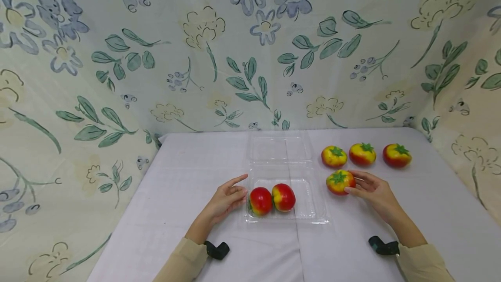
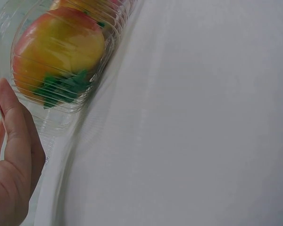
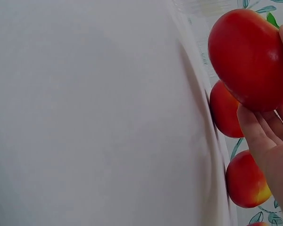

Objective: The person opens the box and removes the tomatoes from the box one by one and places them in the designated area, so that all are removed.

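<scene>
My right hand (image 1: 373, 193) holds a red-and-yellow persimmon (image 1: 339, 182) between thumb and fingers, to the right of the box, its green leafy top facing up. The right wrist view shows the red underside of this persimmon (image 3: 250, 59), raised above the cloth. A clear plastic box (image 1: 309, 212) lies with its lid (image 1: 270, 149) folded back. Inside, at its left, two persimmons sit side by side, the left one (image 1: 260, 201) and the right one (image 1: 284, 197), both tipped on their sides. My left hand (image 1: 225, 199) rests at the box's left rim, fingers loosely extended.
Behind the held fruit, three more persimmons stand in a row: one at the left (image 1: 334, 156), one in the middle (image 1: 362, 154) and one at the right (image 1: 397, 156). A white cloth (image 1: 188, 164) covers the table. Floral fabric (image 1: 242, 55) hangs behind it and at both sides.
</scene>
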A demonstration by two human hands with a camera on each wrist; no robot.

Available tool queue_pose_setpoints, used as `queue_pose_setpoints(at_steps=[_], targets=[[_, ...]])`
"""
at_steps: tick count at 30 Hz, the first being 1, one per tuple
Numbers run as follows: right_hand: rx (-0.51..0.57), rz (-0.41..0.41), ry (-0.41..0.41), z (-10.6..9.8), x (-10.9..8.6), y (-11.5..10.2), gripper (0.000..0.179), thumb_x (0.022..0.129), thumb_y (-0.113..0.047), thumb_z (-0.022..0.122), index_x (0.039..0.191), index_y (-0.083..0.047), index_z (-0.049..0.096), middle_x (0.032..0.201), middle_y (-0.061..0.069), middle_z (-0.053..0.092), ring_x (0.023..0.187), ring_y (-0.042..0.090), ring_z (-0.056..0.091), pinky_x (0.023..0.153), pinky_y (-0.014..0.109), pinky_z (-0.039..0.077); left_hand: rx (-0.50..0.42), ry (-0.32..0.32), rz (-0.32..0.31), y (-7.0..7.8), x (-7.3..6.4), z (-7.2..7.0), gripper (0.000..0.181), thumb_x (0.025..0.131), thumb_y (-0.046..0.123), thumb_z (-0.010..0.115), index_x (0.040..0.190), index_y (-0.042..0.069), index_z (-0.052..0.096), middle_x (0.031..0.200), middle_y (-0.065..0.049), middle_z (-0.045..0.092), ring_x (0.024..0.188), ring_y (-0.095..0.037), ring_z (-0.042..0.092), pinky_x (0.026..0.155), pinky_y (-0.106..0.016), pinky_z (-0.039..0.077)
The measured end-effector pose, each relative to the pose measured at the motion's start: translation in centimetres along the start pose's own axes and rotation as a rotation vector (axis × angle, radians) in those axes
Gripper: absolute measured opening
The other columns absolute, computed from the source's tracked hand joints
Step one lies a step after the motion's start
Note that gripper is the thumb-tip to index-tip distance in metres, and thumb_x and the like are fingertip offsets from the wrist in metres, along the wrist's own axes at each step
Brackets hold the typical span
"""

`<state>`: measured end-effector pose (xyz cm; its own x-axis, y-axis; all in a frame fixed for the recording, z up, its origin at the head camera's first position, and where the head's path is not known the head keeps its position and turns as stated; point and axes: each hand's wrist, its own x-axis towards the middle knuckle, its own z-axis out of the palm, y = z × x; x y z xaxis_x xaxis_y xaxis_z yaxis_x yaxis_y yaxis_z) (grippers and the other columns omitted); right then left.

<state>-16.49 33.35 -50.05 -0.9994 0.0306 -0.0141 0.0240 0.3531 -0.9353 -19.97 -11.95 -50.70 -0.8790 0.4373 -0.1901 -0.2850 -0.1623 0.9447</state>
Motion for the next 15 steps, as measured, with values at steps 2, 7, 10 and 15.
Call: queue_pose_setpoints(at_steps=[2,7,10,15], targets=[[-0.021,0.011,-0.003,0.03,0.07,-0.02,0.068,0.09,-0.03,0.076,0.143,0.002,0.047,0.141,0.012,0.051,0.128,0.024,0.051,0.088,0.011,0.046,-0.003,-0.001,0.003,0.0,-0.01,0.02,0.06,0.098,0.0,0.06,0.153,0.006,0.037,0.101,-0.007,0.061,0.079,-0.013,0.063,0.079,-0.023,0.057],[-0.04,0.026,-0.023,-0.01,0.17,0.1,0.069,0.09,-0.031,0.076,0.144,0.002,0.046,0.144,0.018,0.047,0.134,0.043,0.04,0.091,0.013,0.045,-0.002,0.0,0.005,0.02,-0.03,0.04,0.06,0.098,0.0,0.061,0.153,0.006,0.038,0.101,-0.007,0.061,0.079,-0.012,0.064,0.079,-0.023,0.057],[-0.042,0.033,-0.034,-0.07,0.2,0.19,0.069,0.09,-0.031,0.076,0.144,0.001,0.046,0.144,0.014,0.049,0.134,0.042,0.041,0.092,0.014,0.045,0.0,0.002,0.003,0.01,-0.04,0.03,0.06,0.098,0.0,0.061,0.153,0.006,0.037,0.101,-0.007,0.061,0.079,-0.013,0.064,0.079,-0.023,0.057],[-0.045,0.052,-0.05,-0.12,0.32,0.34,0.07,0.09,-0.032,0.076,0.144,0.0,0.046,0.144,0.013,0.049,0.134,0.041,0.042,0.095,0.018,0.045,-0.002,0.004,0.001,0.03,-0.06,0.05,0.061,0.098,0.001,0.061,0.154,0.006,0.036,0.102,-0.007,0.061,0.078,-0.012,0.063,0.078,-0.022,0.057]])
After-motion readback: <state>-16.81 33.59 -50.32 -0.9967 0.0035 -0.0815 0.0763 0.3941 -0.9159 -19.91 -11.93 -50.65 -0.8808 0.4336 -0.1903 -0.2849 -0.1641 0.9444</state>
